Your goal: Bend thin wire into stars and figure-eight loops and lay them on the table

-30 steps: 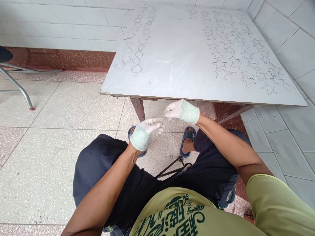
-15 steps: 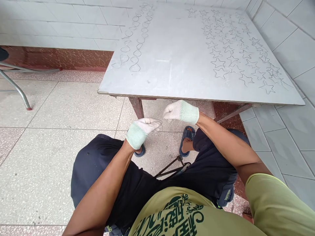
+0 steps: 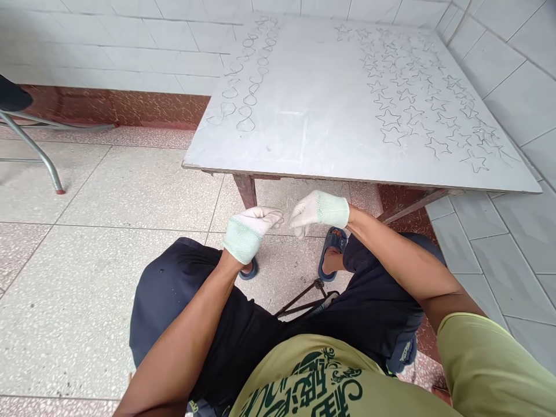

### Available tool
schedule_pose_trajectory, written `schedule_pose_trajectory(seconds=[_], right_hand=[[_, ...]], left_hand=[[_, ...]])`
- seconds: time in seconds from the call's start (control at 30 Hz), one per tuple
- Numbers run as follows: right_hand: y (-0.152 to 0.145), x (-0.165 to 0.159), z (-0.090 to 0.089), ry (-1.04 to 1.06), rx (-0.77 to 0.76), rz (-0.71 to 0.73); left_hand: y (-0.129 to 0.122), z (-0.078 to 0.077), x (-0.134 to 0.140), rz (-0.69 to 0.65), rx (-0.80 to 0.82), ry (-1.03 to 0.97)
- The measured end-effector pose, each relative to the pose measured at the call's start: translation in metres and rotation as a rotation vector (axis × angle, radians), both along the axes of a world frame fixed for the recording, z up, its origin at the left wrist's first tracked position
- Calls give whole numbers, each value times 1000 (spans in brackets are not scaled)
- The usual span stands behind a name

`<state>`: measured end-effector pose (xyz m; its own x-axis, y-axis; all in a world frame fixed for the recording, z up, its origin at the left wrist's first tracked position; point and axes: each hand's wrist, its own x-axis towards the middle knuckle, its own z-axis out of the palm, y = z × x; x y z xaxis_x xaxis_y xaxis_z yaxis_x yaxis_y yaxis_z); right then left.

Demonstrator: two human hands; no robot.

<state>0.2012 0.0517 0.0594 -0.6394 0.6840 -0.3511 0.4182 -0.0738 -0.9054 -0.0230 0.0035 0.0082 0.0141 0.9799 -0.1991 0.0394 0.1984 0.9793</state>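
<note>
My left hand (image 3: 252, 230) and my right hand (image 3: 318, 211), both in white gloves with pale green cuffs, meet almost fingertip to fingertip in front of the table edge. Between them shows a thin bent wire (image 3: 289, 202), faint against the floor. Both hands are closed in a pinch on it; its ends and full shape are hidden by the fingers. On the white tabletop (image 3: 317, 75) beyond lie several star-shaped wire pieces (image 3: 391, 135) at the right and rows of looped wire pieces (image 3: 246, 124) at the left.
The table's front edge runs just beyond my hands, with a wooden leg (image 3: 245, 190) below it. Tiled walls (image 3: 516, 81) border the table behind and at right. A metal-legged chair (image 3: 47, 162) stands far left. A dark folding frame (image 3: 304, 298) sits between my legs.
My right hand has lowered slightly and turned its fingers downward, and the bent wire now shows above the fingertips. My left hand stays nearly in place. The view has shifted a little.
</note>
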Motion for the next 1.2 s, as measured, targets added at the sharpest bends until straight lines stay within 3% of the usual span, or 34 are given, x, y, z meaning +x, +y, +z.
schedule_pose_trajectory(seconds=[0.27, 0.43, 0.57, 0.73, 0.97, 1.2], right_hand=[[-3, -3, 5, -100, 35, -47], [-4, -8, 3, -114, 69, -35], [-2, -12, -7, -158, 90, -32], [1, -10, -12, -174, 58, -15], [5, -4, -6, -8, -105, -70], [3, -8, -5, 37, -199, -93]], left_hand=[[3, 7, -12, -75, 204, 304], [4, -1, -12, -74, 39, 384], [7, -16, -10, -100, -158, 205], [14, -26, -19, -191, -213, 7], [22, -12, -28, -268, -218, -73], [15, -1, -18, -192, -200, -115]])
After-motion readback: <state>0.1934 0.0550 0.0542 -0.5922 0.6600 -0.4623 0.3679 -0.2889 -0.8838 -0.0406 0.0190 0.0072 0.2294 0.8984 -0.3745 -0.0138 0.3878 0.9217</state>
